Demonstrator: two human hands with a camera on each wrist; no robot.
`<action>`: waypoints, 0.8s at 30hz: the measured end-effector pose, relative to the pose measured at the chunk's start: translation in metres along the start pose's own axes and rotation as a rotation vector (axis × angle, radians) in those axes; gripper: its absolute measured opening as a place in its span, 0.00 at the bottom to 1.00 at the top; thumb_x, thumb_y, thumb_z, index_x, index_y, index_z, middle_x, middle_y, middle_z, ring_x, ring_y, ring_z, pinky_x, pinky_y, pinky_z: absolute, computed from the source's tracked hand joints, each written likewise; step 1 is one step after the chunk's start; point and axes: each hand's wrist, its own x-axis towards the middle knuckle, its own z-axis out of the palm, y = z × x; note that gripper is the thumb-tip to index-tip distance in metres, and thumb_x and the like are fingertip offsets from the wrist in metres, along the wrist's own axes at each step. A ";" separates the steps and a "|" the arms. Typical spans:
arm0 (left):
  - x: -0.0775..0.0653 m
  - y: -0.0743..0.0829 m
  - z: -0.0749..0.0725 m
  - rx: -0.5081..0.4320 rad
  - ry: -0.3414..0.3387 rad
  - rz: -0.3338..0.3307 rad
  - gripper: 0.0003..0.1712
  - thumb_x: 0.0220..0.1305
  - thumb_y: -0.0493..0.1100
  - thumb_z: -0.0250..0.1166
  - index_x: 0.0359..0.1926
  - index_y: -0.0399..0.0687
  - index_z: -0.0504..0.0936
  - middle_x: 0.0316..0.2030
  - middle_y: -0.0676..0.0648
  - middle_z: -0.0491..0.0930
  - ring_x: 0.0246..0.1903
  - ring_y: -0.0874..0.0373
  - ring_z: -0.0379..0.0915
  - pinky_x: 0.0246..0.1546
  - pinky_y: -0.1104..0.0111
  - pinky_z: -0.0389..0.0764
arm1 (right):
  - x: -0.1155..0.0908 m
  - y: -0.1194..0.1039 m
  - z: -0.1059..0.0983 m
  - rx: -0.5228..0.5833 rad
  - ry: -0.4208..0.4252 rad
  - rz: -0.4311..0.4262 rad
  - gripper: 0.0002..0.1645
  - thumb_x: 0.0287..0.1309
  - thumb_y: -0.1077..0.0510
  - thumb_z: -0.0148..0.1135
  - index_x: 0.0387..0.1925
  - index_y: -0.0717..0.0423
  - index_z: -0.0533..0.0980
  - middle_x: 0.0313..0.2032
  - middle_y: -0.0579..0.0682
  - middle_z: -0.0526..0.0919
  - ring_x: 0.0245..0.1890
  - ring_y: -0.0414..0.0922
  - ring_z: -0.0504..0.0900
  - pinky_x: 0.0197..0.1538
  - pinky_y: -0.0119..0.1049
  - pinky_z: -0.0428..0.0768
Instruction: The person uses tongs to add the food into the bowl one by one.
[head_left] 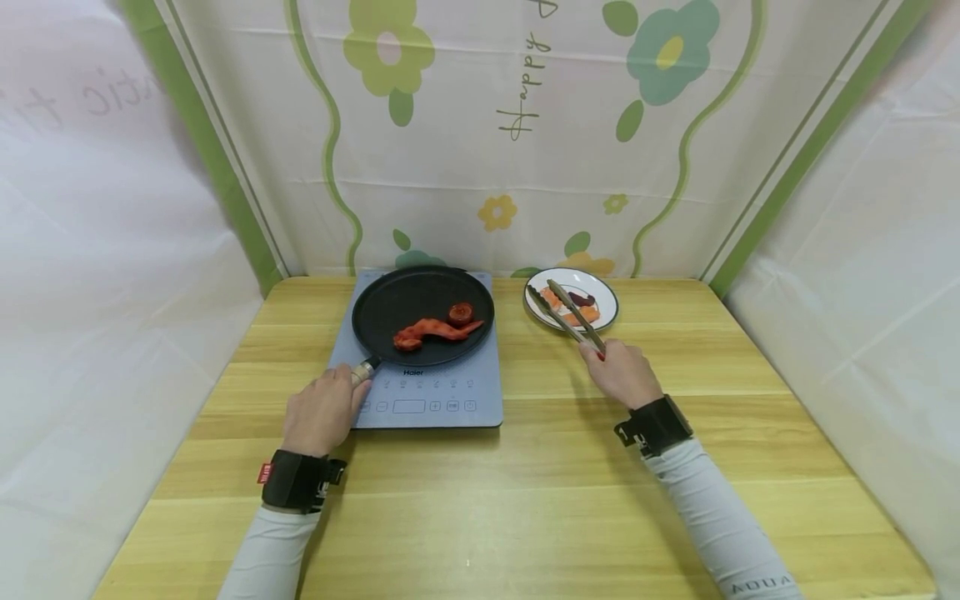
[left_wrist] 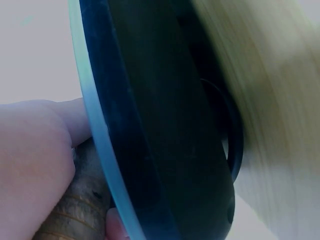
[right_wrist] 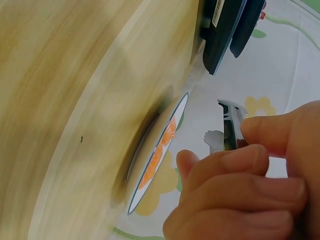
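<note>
My left hand [head_left: 321,410] grips the handle [head_left: 363,372] of a black flat frying pan [head_left: 386,304], which sits on an induction cooker [head_left: 483,408]. In the pan lie a long red meat-like piece [head_left: 438,330] and a round dark-red piece [head_left: 461,313]. My right hand [head_left: 626,373] holds metal tongs [head_left: 590,332], their tips spread above a white dark-rimmed plate [head_left: 540,319]. Orange pieces [head_left: 583,317] and a dark-red piece [head_left: 582,299] are on that plate. The right wrist view shows fingers and thumb round the tongs [right_wrist: 230,125]; their tips are hidden there.
The wooden table [head_left: 480,500] extends in front of the cooker and plate. A floral cloth [head_left: 450,158] hangs right behind them, with white cloth sides [head_left: 112,250] at left and right. The cooker's control panel [head_left: 409,407] faces the near side.
</note>
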 end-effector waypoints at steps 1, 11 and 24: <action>0.000 0.000 0.000 -0.001 0.000 0.000 0.22 0.71 0.57 0.53 0.36 0.41 0.70 0.24 0.44 0.69 0.20 0.53 0.65 0.16 0.64 0.61 | 0.000 0.000 0.000 -0.001 0.000 0.001 0.33 0.68 0.30 0.40 0.24 0.53 0.64 0.18 0.49 0.67 0.15 0.45 0.68 0.18 0.37 0.65; 0.001 0.000 0.000 0.002 0.004 0.006 0.22 0.71 0.57 0.53 0.36 0.41 0.70 0.24 0.44 0.69 0.20 0.53 0.65 0.15 0.64 0.60 | 0.003 0.007 0.000 -0.014 0.004 0.022 0.33 0.68 0.31 0.40 0.25 0.54 0.65 0.20 0.51 0.69 0.17 0.47 0.70 0.19 0.37 0.66; 0.001 -0.001 0.001 0.002 -0.012 -0.006 0.22 0.71 0.58 0.53 0.38 0.41 0.70 0.25 0.44 0.70 0.20 0.53 0.65 0.16 0.64 0.61 | 0.006 0.009 -0.003 -0.034 0.007 0.046 0.33 0.68 0.31 0.39 0.23 0.54 0.65 0.20 0.52 0.69 0.19 0.49 0.71 0.20 0.38 0.66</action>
